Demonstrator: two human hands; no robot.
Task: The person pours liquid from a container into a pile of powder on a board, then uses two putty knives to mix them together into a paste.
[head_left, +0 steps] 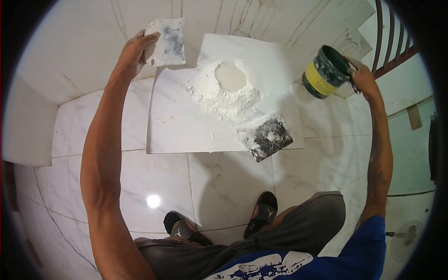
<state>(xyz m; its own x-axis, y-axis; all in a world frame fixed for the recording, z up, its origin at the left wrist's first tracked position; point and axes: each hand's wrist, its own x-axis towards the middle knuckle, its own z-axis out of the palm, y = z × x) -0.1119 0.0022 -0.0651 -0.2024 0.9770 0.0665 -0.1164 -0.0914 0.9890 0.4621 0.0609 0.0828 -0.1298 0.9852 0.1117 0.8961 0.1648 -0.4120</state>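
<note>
My left hand (141,50) grips the left edge of a flat, powder-smeared plate (170,44), held up near the wall. On the right, my right hand (364,77) is closed on the rim side of a dark green bucket (326,70) with a yellow band. The bucket is tilted, and its contents cannot be seen. Between my hands, a white powder mound (221,100) with a pool of pale liquid (232,77) in its middle lies on a white sheet (175,126). A dark square plate (268,140), partly covered in powder, rests at the sheet's near right corner.
Marbled floor tiles (158,172) surround the sheet. A streaked pale wall (196,14) rises behind it. Brown railing bars (392,37) stand at the upper right. My feet in dark slippers (263,210) are on the near side. A cable (56,221) runs along the floor at left.
</note>
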